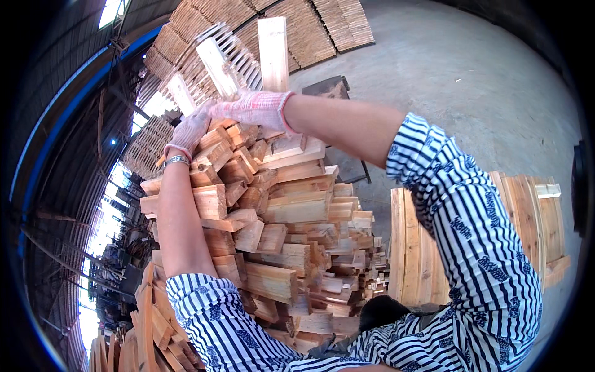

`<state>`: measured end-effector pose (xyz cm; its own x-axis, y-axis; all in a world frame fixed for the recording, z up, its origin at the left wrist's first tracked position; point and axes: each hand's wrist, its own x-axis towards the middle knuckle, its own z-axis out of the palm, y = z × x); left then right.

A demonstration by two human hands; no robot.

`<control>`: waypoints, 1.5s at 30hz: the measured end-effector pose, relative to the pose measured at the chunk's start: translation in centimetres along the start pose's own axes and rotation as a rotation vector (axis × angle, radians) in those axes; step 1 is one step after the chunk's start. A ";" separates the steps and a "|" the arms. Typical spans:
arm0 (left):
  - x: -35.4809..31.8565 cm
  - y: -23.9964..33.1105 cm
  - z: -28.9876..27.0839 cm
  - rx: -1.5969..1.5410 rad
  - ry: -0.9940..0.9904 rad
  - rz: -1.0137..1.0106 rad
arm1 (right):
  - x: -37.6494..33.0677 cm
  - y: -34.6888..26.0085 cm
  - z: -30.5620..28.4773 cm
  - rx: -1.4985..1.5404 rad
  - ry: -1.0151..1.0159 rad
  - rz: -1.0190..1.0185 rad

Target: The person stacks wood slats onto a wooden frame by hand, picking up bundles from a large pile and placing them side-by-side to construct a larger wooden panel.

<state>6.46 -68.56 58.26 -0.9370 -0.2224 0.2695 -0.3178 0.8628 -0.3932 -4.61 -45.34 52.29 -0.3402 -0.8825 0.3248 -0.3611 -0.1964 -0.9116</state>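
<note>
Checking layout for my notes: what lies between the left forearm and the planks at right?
In the head view, piled wooden blocks, then a strip of grey floor.

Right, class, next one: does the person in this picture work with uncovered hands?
No, the left hand and the right hand both wear pale, pinkish gloves.

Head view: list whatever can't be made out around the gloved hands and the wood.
All in the head view:
- Whether the left hand or right hand grips anything: their fingers blur and overlap.
- Part of the wood pile: hidden by the left forearm.
- Middle of the right-side boards: behind the right sleeve.
- Lower-left boards: cut off by the bottom edge.
</note>
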 end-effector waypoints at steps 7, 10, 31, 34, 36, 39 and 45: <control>-1.4 2.6 -2.1 0.033 -0.060 -0.023 | -1.6 -0.2 0.4 -0.017 0.165 0.013; -2.6 5.0 -4.1 0.066 -0.134 0.038 | -3.5 -0.8 -0.2 -0.118 0.111 -0.033; -14.9 30.7 -8.0 -0.260 0.688 0.172 | -14.3 0.5 -11.0 0.090 -0.177 0.116; -14.5 31.9 -6.2 -0.370 0.833 -0.291 | -12.4 -0.6 -7.7 0.140 -0.217 -0.168; -14.3 32.7 -5.2 -0.518 0.889 -0.548 | -12.1 -1.0 -5.5 0.325 -0.329 -0.021; -14.7 33.9 -4.2 -1.216 0.996 -0.826 | -12.9 -1.1 -4.4 0.304 -0.328 0.092; -20.1 40.1 -3.5 -2.166 0.577 -0.209 | -22.2 -0.5 -7.0 0.024 -0.268 0.012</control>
<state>13.09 -27.87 40.14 -0.6653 -0.5800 0.4701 0.5887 -0.0204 0.8081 -2.90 -22.63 47.27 -0.1015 -0.9659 0.2382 -0.3364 -0.1920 -0.9219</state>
